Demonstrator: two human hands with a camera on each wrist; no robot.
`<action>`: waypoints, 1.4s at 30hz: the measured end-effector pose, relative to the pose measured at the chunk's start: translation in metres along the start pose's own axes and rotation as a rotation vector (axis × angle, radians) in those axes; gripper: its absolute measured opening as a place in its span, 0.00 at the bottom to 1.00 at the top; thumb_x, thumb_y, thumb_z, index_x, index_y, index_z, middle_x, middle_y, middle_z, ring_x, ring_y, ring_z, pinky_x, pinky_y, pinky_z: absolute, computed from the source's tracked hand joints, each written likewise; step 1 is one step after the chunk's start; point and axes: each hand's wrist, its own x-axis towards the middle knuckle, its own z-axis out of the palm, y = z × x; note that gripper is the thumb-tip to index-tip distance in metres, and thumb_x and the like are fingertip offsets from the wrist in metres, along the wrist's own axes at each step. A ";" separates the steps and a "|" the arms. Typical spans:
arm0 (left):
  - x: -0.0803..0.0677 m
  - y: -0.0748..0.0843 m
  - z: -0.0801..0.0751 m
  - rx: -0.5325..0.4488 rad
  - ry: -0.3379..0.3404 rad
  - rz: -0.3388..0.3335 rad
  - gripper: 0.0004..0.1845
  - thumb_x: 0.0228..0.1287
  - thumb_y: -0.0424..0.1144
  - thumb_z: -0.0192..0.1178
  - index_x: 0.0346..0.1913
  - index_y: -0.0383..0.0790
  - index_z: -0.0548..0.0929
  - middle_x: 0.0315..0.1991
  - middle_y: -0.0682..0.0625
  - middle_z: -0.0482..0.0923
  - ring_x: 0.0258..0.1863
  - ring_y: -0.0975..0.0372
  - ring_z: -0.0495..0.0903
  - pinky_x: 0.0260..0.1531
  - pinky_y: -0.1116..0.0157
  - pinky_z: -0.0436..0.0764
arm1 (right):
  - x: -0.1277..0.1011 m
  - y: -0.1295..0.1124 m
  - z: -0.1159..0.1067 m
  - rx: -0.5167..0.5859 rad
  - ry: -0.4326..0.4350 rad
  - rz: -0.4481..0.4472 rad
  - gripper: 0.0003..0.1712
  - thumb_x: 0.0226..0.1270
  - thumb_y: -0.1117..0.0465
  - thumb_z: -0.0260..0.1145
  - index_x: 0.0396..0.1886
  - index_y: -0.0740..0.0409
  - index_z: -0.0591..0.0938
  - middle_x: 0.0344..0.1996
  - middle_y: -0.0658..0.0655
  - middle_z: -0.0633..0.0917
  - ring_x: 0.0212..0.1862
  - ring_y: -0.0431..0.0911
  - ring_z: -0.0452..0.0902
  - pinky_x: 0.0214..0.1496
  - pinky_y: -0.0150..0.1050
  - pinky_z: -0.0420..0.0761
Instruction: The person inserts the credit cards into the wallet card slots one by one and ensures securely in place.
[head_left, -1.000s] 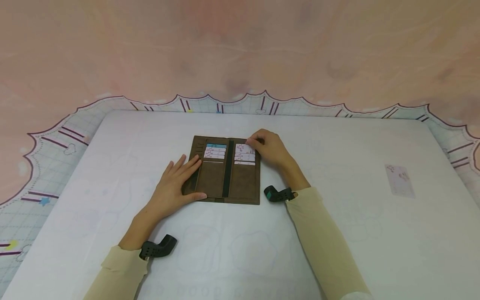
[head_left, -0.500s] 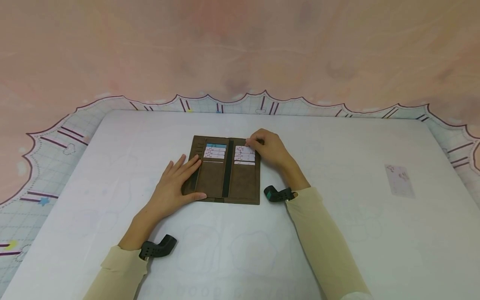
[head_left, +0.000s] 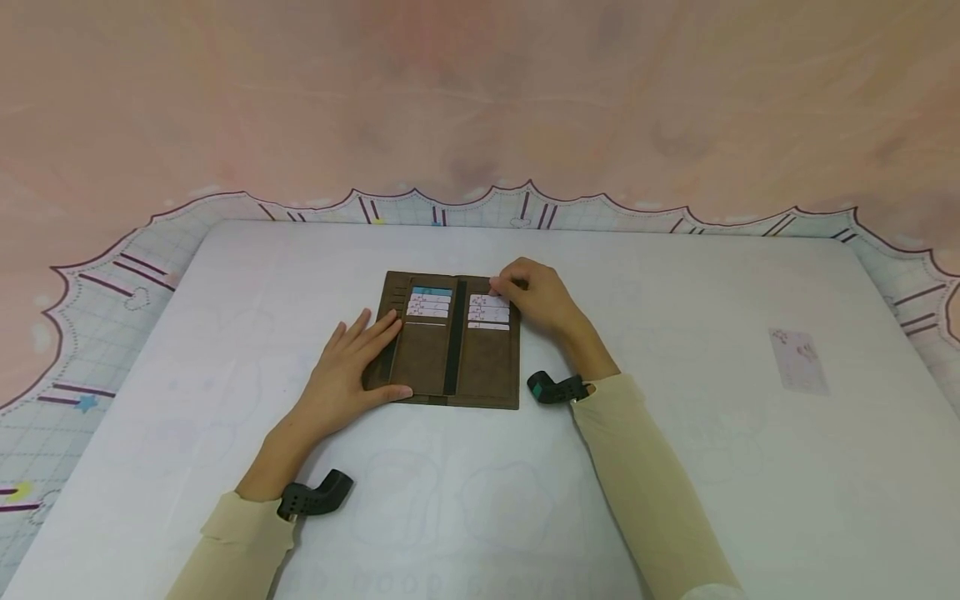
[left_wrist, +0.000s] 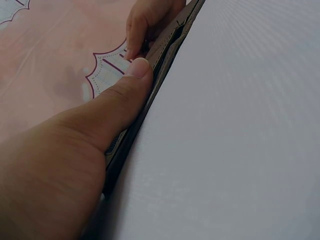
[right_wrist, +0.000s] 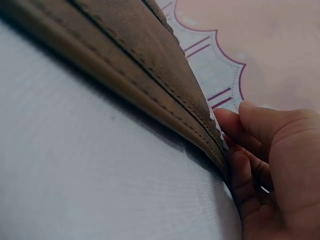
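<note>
A long brown wallet (head_left: 480, 367) lies open flat on the white table (head_left: 675, 467), with rows of cards in slots on both halves. My left hand (head_left: 352, 367) rests flat on the wallet's left half with straight fingers, thumb along its near edge (left_wrist: 125, 100). My right hand (head_left: 536, 296) is at the wallet's upper right corner, fingertips pinching the top card (head_left: 487, 301) in the right-hand slots. In the right wrist view the curled fingers (right_wrist: 250, 150) sit against the wallet's edge (right_wrist: 150, 95).
A single pale card (head_left: 798, 360) lies alone on the table far to the right. The table has a patterned scalloped border (head_left: 112, 283) and a pink backdrop behind it.
The top card on the right side has slid further down into its slot under my right fingertips. My left hand has stayed put.
</note>
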 end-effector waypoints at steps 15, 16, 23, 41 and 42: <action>0.001 0.000 -0.001 0.005 0.004 0.011 0.49 0.50 0.55 0.71 0.73 0.40 0.61 0.73 0.45 0.54 0.74 0.49 0.43 0.70 0.48 0.36 | 0.001 -0.001 -0.002 -0.018 -0.023 -0.041 0.15 0.70 0.52 0.61 0.27 0.54 0.86 0.39 0.51 0.81 0.45 0.44 0.74 0.54 0.41 0.72; 0.001 0.000 -0.001 0.004 0.005 0.012 0.49 0.50 0.55 0.71 0.73 0.40 0.61 0.73 0.45 0.54 0.74 0.49 0.43 0.70 0.48 0.36 | 0.001 -0.001 -0.003 -0.019 -0.025 -0.043 0.16 0.70 0.52 0.61 0.28 0.55 0.86 0.39 0.51 0.81 0.46 0.44 0.74 0.54 0.41 0.72; 0.001 -0.001 -0.001 0.002 0.009 0.012 0.49 0.50 0.55 0.71 0.73 0.41 0.61 0.73 0.46 0.55 0.74 0.49 0.43 0.70 0.48 0.36 | 0.001 -0.003 -0.004 -0.016 -0.035 -0.041 0.16 0.70 0.52 0.61 0.27 0.55 0.86 0.40 0.51 0.81 0.46 0.44 0.74 0.54 0.42 0.72; 0.000 -0.002 0.002 0.003 0.009 0.017 0.50 0.50 0.56 0.71 0.73 0.40 0.61 0.73 0.45 0.54 0.74 0.48 0.43 0.70 0.48 0.36 | 0.000 -0.001 -0.003 0.003 -0.057 -0.035 0.16 0.70 0.52 0.61 0.26 0.54 0.86 0.39 0.50 0.81 0.47 0.44 0.74 0.55 0.42 0.72; 0.000 -0.002 0.002 0.004 0.009 0.017 0.50 0.50 0.56 0.71 0.73 0.40 0.61 0.73 0.45 0.54 0.74 0.48 0.43 0.70 0.48 0.36 | 0.000 -0.001 -0.003 0.004 -0.060 -0.034 0.15 0.70 0.52 0.61 0.26 0.53 0.86 0.39 0.49 0.81 0.47 0.44 0.74 0.55 0.42 0.72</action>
